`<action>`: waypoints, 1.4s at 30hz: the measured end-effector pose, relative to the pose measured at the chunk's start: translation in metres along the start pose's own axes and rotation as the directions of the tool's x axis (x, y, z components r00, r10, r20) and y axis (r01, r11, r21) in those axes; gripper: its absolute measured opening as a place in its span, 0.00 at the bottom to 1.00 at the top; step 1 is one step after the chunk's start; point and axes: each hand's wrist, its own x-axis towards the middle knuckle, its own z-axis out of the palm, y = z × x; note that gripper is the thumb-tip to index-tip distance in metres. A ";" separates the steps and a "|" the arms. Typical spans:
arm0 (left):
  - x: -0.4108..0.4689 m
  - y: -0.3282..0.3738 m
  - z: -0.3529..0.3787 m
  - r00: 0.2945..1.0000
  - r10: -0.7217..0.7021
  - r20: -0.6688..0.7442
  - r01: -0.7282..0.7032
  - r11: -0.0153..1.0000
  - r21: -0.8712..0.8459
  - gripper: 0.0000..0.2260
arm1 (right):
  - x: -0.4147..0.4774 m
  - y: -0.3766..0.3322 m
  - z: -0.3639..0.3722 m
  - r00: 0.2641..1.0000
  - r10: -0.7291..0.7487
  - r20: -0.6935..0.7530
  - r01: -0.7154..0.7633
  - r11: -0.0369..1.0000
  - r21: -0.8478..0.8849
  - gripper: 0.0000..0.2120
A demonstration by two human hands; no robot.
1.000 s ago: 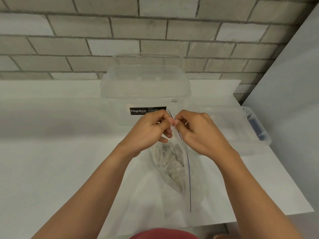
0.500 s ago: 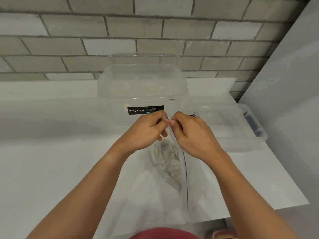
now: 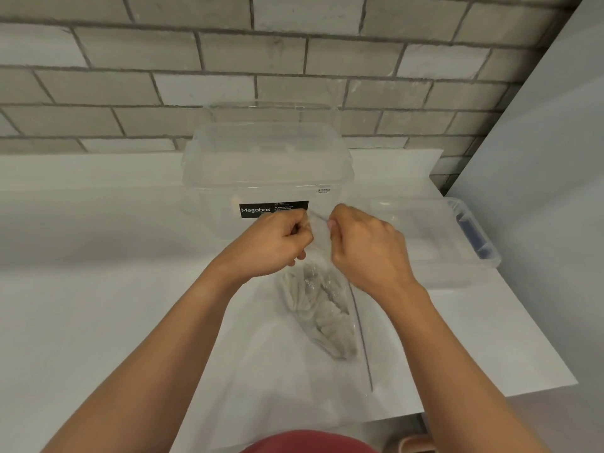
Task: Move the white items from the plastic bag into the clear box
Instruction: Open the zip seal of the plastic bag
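The left hand (image 3: 274,245) and the right hand (image 3: 367,248) both pinched the top edge of the plastic bag (image 3: 354,322), each with its fingers curled tight on the clear film. The left fingers (image 3: 299,232) were clamped on one lip of the bag's mouth and the right thumb tip (image 3: 331,223) pressed the other lip against the curled forefinger. The 2 pinches sat close together without touching, and a short span of film stretched between them. The white items (image 3: 310,302) were inside the bag, bunched in a pile just behind the fingertips, under and between the 2 wrists. From the right fingers the bag's dark zip line ran back along the right forearm. The clear box (image 3: 268,165) stood open directly beyond the fingertips, and its black label (image 3: 274,209) lay just past the left knuckles. I could not tell whether the fingers touched the box wall. A shallow clear tray (image 3: 434,230) with a blue clip (image 3: 470,233) lay to the right of the right fingers. Everything rested on a white table (image 3: 98,289), with a brick wall (image 3: 228,76) far beyond the fingers behind the box.
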 end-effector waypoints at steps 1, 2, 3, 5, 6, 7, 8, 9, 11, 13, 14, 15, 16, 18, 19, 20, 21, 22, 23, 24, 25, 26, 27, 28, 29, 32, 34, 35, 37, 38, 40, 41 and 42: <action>-0.001 -0.001 0.000 1.000 -0.007 0.004 0.007 1.000 0.007 0.07 | 0.001 0.004 -0.001 1.000 0.023 -0.008 -0.023 1.000 -0.011 0.07; -0.002 -0.002 0.001 1.000 -0.017 0.000 0.017 1.000 0.002 0.07 | 0.002 0.006 -0.002 1.000 0.027 0.005 -0.027 1.000 -0.006 0.08; -0.002 -0.003 0.003 0.999 -0.034 -0.018 0.033 0.999 -0.024 0.07 | 0.003 0.006 -0.003 0.999 0.019 0.033 -0.020 0.999 0.027 0.09; -0.001 -0.001 0.006 0.991 -0.100 -0.089 0.087 0.986 -0.140 0.08 | 0.004 0.005 -0.004 0.995 0.020 0.097 -0.037 0.983 0.180 0.10; -0.001 0.001 0.007 0.983 -0.139 -0.122 0.111 0.971 -0.212 0.10 | 0.005 0.004 -0.004 0.992 0.033 0.119 -0.065 0.959 0.275 0.10; -0.002 0.003 0.009 0.975 -0.172 -0.143 0.129 0.955 -0.268 0.14 | 0.005 0.005 -0.004 0.989 0.053 0.139 -0.101 0.927 0.362 0.10; -0.004 0.004 0.012 0.969 -0.199 -0.144 0.149 0.942 -0.302 0.17 | 0.004 0.005 -0.004 0.984 0.074 0.162 -0.139 0.887 0.440 0.10; -0.007 0.005 0.015 0.968 -0.219 -0.124 0.170 0.932 -0.321 0.19 | 0.003 0.005 -0.004 0.978 0.094 0.189 -0.180 0.838 0.516 0.09; -0.012 0.004 0.023 0.974 -0.224 -0.036 0.196 0.910 -0.366 0.16 | -0.001 0.005 -0.006 0.962 0.118 0.245 -0.252 0.721 0.645 0.09; -0.015 0.003 0.029 0.978 -0.209 0.005 0.189 0.868 -0.459 0.08 | -0.008 0.006 -0.010 0.949 0.121 0.290 -0.301 0.615 0.729 0.07; -0.015 0.003 0.030 0.977 -0.211 -0.008 0.179 0.849 -0.497 0.05 | -0.013 0.008 -0.012 0.943 0.122 0.310 -0.322 0.573 0.754 0.06; -0.015 0.002 0.031 0.976 -0.216 -0.030 0.169 0.837 -0.521 0.04 | -0.017 0.011 -0.013 0.937 0.120 0.327 -0.338 0.544 0.768 0.05; -0.014 0.002 0.032 0.974 -0.219 -0.049 0.159 0.827 -0.539 0.04 | -0.021 0.014 -0.014 0.935 0.115 0.335 -0.340 0.552 0.761 0.07; -0.014 0.004 0.034 0.975 -0.214 -0.058 0.143 0.809 -0.570 0.03 | -0.029 0.021 -0.014 0.934 0.094 0.344 -0.311 0.685 0.659 0.12; -0.014 0.005 0.036 0.977 -0.207 -0.053 0.139 0.804 -0.578 0.03 | -0.032 0.022 -0.014 0.933 0.081 0.352 -0.292 0.743 0.602 0.12; -0.013 0.006 0.038 0.978 -0.202 -0.047 0.138 0.803 -0.579 0.03 | -0.034 0.023 -0.014 0.934 0.062 0.353 -0.268 0.775 0.573 0.11; -0.013 0.007 0.040 0.979 -0.198 -0.044 0.137 0.807 -0.575 0.03 | -0.035 0.024 -0.014 0.935 0.047 0.353 -0.250 0.791 0.558 0.10; -0.012 0.008 0.041 0.980 -0.195 -0.047 0.134 0.811 -0.570 0.03 | -0.035 0.024 -0.015 0.935 0.033 0.352 -0.234 0.805 0.545 0.09; -0.012 0.008 0.042 0.980 -0.192 -0.055 0.129 0.816 -0.563 0.03 | -0.035 0.024 -0.015 0.936 0.027 0.351 -0.221 0.821 0.526 0.08; -0.011 0.007 0.042 0.980 -0.189 -0.067 0.122 0.825 -0.552 0.03 | -0.034 0.025 -0.015 0.936 0.030 0.350 -0.216 0.834 0.508 0.08; -0.011 0.007 0.042 0.979 -0.187 -0.085 0.113 0.837 -0.535 0.03 | -0.034 0.027 -0.015 0.936 0.053 0.347 -0.232 0.837 0.496 0.08; -0.010 0.006 0.041 0.976 -0.186 -0.111 0.104 0.851 -0.514 0.03 | -0.033 0.030 -0.013 0.937 0.097 0.336 -0.261 0.832 0.490 0.08; -0.009 0.005 0.039 0.971 -0.190 -0.143 0.097 0.865 -0.493 0.03 | -0.032 0.034 -0.010 0.938 0.156 0.309 -0.296 0.824 0.483 0.08; -0.008 0.004 0.038 0.964 -0.200 -0.176 0.094 0.872 -0.480 0.03 | -0.032 0.037 -0.008 0.937 0.216 0.274 -0.327 0.816 0.476 0.09; -0.008 0.004 0.037 0.955 -0.218 -0.202 0.097 0.871 -0.481 0.03 | -0.031 0.039 -0.006 0.934 0.260 0.246 -0.350 0.806 0.478 0.09; -0.013 0.008 0.042 0.944 -0.289 -0.157 0.153 0.808 -0.569 0.07 | -0.032 0.035 -0.003 0.936 0.275 0.218 -0.351 0.759 0.548 0.08; -0.019 0.010 0.049 0.950 -0.311 -0.034 0.231 0.769 -0.596 0.15 | -0.033 0.028 -0.005 0.945 0.250 0.211 -0.327 0.730 0.600 0.07; -0.023 0.010 0.054 0.954 -0.301 0.016 0.249 0.759 -0.601 0.16 | -0.034 0.025 -0.006 0.946 0.240 0.220 -0.325 0.702 0.633 0.07; -0.028 0.009 0.061 0.960 -0.277 0.042 0.237 0.723 -0.648 0.13 | -0.036 0.022 -0.009 0.942 0.215 0.256 -0.334 0.638 0.694 0.07; -0.029 0.007 0.063 0.959 -0.280 0.029 0.224 0.697 -0.682 0.11 | -0.038 0.023 -0.010 0.941 0.202 0.272 -0.338 0.614 0.713 0.07; -0.030 0.005 0.064 0.957 -0.290 0.013 0.211 0.662 -0.719 0.11 | -0.044 0.027 -0.012 0.941 0.171 0.292 -0.335 0.598 0.728 0.07; -0.031 0.005 0.065 0.958 -0.286 0.021 0.213 0.660 -0.720 0.11 | -0.047 0.030 -0.014 0.941 0.155 0.300 -0.329 0.625 0.708 0.08; -0.031 0.004 0.067 0.960 -0.277 0.031 0.215 0.665 -0.716 0.12 | -0.049 0.033 -0.016 0.941 0.138 0.309 -0.317 0.680 0.662 0.10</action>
